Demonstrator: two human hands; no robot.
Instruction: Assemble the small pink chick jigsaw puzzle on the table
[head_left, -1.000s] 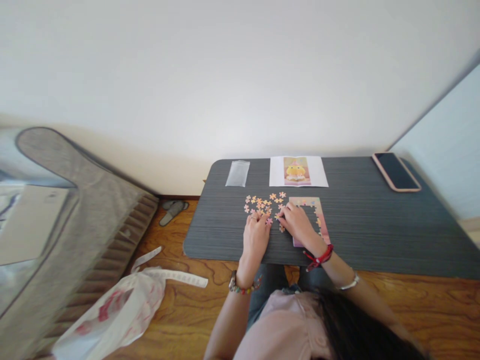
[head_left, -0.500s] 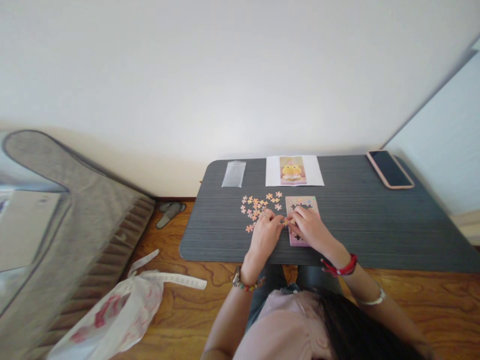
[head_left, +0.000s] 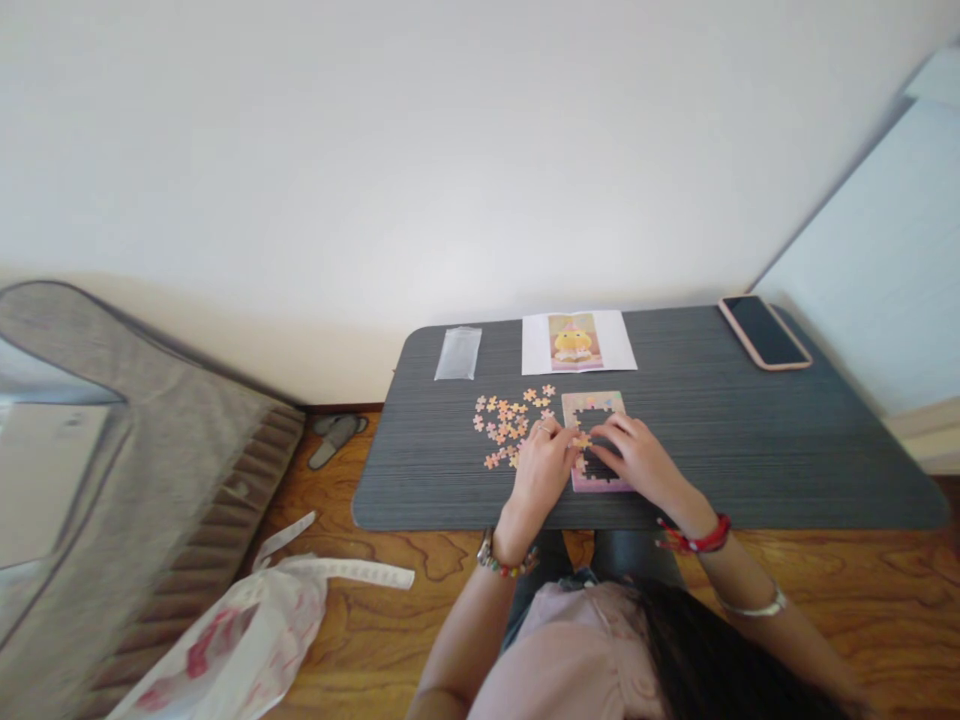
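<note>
Little pink and orange puzzle pieces (head_left: 508, 424) loose on the dark table (head_left: 750, 440), then left hand (head_left: 546, 462) and right hand (head_left: 637, 455) curled over the pink half-done puzzle (head_left: 592, 405), fingertips meeting at one small piece (head_left: 580, 440), grip too small to tell.

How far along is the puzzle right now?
The border of the puzzle frame looks assembled, but its middle is still an open dark gap. Both the left hand and the right hand meet at the frame's left edge, apparently working one small piece; it is too small to confirm. A scatter of loose pieces remains unplaced, so most of the interior is left.
</note>
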